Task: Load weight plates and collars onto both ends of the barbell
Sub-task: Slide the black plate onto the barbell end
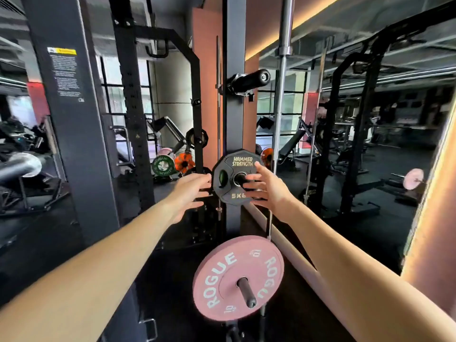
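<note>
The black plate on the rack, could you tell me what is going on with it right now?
A person is reaching with both bare hands for the black 5 kg plate hanging on a storage peg of the rack. The left hand is at its left edge, the right hand over its centre hole; both are open, not gripping. Below, a pink Rogue plate sits on another peg.

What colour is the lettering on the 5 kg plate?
Gold lettering on the black Hammer Strength plate, clearest in the head view.

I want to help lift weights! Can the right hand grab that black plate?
Probably yes. The right hand is open right at the black plate on its peg, fingers over the centre hole, nothing between them.
</note>
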The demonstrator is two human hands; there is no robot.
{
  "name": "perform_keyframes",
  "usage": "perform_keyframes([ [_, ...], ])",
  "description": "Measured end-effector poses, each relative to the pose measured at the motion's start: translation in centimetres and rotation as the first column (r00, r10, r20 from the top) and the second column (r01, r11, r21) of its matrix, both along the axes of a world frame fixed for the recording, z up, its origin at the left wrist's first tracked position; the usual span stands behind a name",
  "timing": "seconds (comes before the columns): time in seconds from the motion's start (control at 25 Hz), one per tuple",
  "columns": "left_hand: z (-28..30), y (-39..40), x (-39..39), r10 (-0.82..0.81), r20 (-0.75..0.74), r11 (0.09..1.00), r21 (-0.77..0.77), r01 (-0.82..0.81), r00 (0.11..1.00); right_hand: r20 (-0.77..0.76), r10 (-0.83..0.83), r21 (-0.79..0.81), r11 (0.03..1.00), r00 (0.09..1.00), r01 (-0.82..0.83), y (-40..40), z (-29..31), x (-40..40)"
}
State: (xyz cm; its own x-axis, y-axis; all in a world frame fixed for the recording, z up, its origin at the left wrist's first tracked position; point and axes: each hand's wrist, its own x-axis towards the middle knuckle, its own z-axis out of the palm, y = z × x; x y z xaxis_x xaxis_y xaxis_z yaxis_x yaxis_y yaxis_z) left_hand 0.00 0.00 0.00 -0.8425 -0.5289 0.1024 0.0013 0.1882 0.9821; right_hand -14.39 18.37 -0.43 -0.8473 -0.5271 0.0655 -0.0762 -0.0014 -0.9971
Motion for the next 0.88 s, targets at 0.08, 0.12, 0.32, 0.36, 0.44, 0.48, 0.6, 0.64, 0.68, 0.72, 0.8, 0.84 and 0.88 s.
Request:
perform_keyframes([
  [0.08,-0.1,-0.4,-3.4,0.028,-0.016,1.000,-0.012,-0.029,0.999,0.020,-0.003,-0.039,0.999,1.000,0.004,-0.6,0.2,-2.9],
  [0.12,-0.3,-1.0,-5.6,0.054,-0.021,0.998,-0.011,-0.054,0.998,0.019,-0.011,-0.056,0.998,1.000,0.012,-1.1,0.1,-5.3],
  [0.32,-0.8,-4.1,-16.4,0.264,-0.026,0.964,0.026,-0.263,0.964,-0.009,-0.117,-0.093,0.989,0.993,0.116,-4.5,-0.6,-17.5],
  [0.36,-1.1,-4.8,-17.9,0.291,-0.025,0.956,0.029,-0.291,0.956,-0.012,-0.126,-0.090,0.988,0.992,0.124,-5.2,-0.9,-19.4],
  [0.44,-1.6,-6.1,-20.4,0.313,-0.008,0.949,0.037,-0.312,0.950,-0.026,-0.126,-0.080,0.989,0.992,0.124,-6.6,-1.7,-22.6],
  [0.48,-2.0,-6.6,-21.5,0.321,0.010,0.946,0.039,-0.321,0.947,-0.033,-0.122,-0.071,0.990,0.992,0.119,-7.5,-2.2,-24.0],
  [0.6,-3.5,-7.6,-23.7,0.356,0.037,0.933,0.040,-0.357,0.934,-0.001,-0.055,-0.021,0.998,0.998,0.055,-9.5,-4.0,-27.0],
  [0.64,-3.8,-7.8,-24.0,0.366,0.040,0.930,0.026,-0.367,0.930,0.024,-0.020,-0.013,1.000,1.000,0.020,-9.8,-4.4,-27.4],
  [0.68,-4.0,-8.0,-24.2,0.370,0.041,0.929,0.005,-0.370,0.928,0.037,-0.007,-0.012,1.000,0.999,0.007,-10.0,-4.8,-27.8],
  [0.72,-4.1,-8.0,-24.3,0.369,0.049,0.929,-0.024,-0.369,0.928,0.022,-0.011,-0.001,1.000,1.000,0.011,-10.1,-5.0,-28.0],
  [0.8,-4.2,-8.0,-24.1,0.370,0.058,0.928,-0.062,-0.367,0.927,-0.038,-0.047,0.049,0.998,0.998,0.048,-9.9,-5.0,-28.1],
  [0.84,-4.2,-7.8,-23.8,0.367,0.053,0.929,-0.065,-0.364,0.929,-0.049,-0.067,0.058,0.996,0.997,0.069,-9.7,-5.1,-28.0],
  [0.88,-4.1,-7.5,-23.5,0.367,0.047,0.929,-0.070,-0.363,0.929,-0.043,-0.084,0.048,0.995,0.996,0.086,-9.4,-5.3,-27.7],
])
